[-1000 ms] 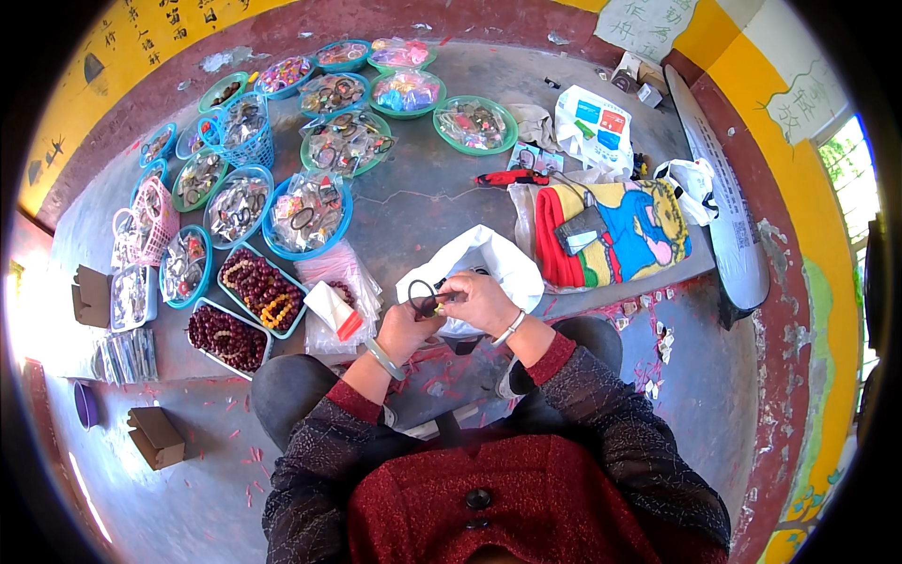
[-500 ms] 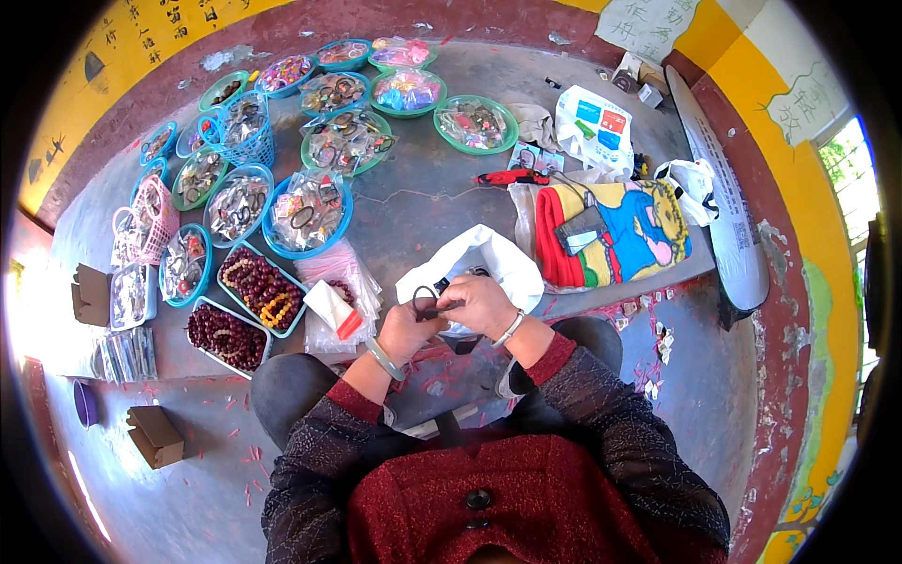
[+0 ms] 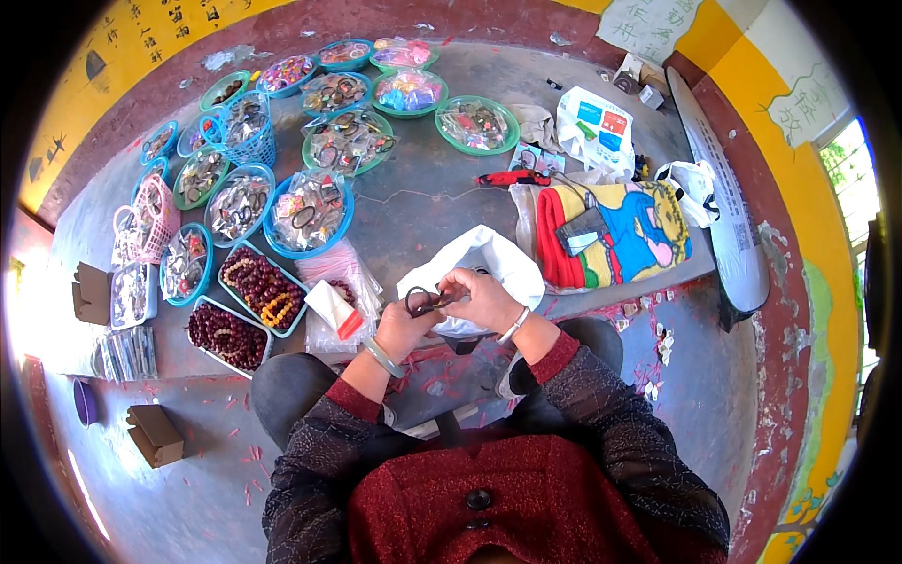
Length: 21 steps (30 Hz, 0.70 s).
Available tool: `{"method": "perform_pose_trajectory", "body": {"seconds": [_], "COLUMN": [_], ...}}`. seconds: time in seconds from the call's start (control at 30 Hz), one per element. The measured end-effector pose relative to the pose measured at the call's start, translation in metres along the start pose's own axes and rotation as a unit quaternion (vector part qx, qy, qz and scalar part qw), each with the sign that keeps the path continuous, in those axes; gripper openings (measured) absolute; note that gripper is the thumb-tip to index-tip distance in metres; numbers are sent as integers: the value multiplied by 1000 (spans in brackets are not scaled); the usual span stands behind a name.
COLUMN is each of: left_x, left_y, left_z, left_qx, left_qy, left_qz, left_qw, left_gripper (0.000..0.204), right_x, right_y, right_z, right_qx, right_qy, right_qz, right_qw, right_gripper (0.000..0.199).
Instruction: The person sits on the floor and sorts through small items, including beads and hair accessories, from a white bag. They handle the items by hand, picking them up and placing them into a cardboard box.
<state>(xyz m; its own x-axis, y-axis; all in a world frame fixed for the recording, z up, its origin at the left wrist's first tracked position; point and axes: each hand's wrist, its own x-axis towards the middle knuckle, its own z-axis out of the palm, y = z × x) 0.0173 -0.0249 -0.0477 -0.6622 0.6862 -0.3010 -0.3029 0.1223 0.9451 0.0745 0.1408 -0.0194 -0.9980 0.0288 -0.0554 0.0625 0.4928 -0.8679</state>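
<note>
My left hand (image 3: 406, 328) and my right hand (image 3: 481, 297) meet just above my lap, both pinching a dark beaded bracelet (image 3: 420, 300) that forms a small ring between them. A pale green bangle sits on my left wrist and a light one on my right. Directly behind my hands lies a white plastic bag (image 3: 482, 261) on the grey ledge (image 3: 423, 207). My sleeves are dark and red-cuffed.
Many blue and green baskets (image 3: 309, 211) of packed bracelets cover the ledge's left and back. Trays of dark red beads (image 3: 262, 288) sit at my left. A folded colourful cloth (image 3: 620, 232), red tool (image 3: 512, 178), white bags (image 3: 590, 117) and small cardboard boxes (image 3: 152, 433) lie around.
My hands stay together on the bracelet with only small finger movement; nothing else has shifted.
</note>
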Motion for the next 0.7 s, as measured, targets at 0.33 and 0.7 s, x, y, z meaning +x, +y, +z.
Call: {"method": "perform_pose_trajectory", "body": {"seconds": [0.33,0.7], "left_x": [-4,-4], "left_y": [0,7], "left_z": [5,4], "left_qx": [60,-11], "left_qy": [17,-40], "left_qz": [192,118], "left_qw": [979,992], "left_gripper": [34,50], "right_x": [4,3], "right_y": [6,13], "right_z": [-3,-9], "right_qx": [228,333], "right_qy": [-126,-84], "right_qz": [183,165], "right_qw": [948,925], "right_gripper": [25,18]}}
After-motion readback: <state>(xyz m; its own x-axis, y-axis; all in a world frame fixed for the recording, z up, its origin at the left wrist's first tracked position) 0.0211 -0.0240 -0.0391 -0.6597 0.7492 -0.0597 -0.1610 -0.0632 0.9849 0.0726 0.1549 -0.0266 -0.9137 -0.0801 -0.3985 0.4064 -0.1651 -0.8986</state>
